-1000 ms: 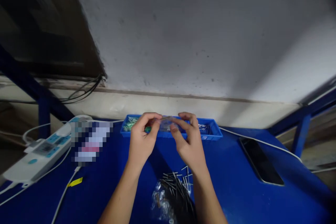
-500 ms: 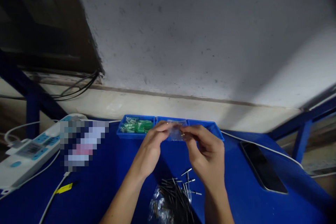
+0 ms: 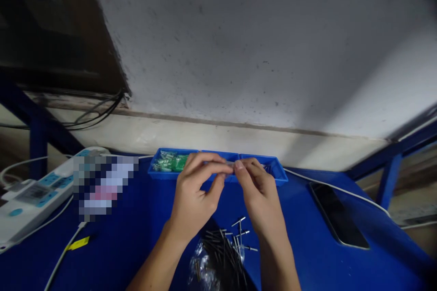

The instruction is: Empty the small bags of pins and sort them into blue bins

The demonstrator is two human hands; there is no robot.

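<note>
My left hand (image 3: 195,193) and my right hand (image 3: 257,191) meet fingertip to fingertip above the blue table (image 3: 143,232), pinching a small clear plastic bag (image 3: 229,164) between them. The bag is mostly hidden by my fingers. Just behind my hands lies a long blue tray (image 3: 277,177) with compartments; its left compartment holds green pieces (image 3: 170,163). Below my wrists sits a pile of thin metal pins (image 3: 227,243) on a clear plastic bag.
A white power strip (image 3: 32,195) with cables lies at the far left, with a blurred-out object (image 3: 102,182) beside it. A dark phone (image 3: 337,216) and a white cable (image 3: 341,186) lie at the right. A grey wall rises behind the table.
My hands drew closer together and the small bag between them is now folded down and nearly hidden by my fingers. The view shifted slightly.
</note>
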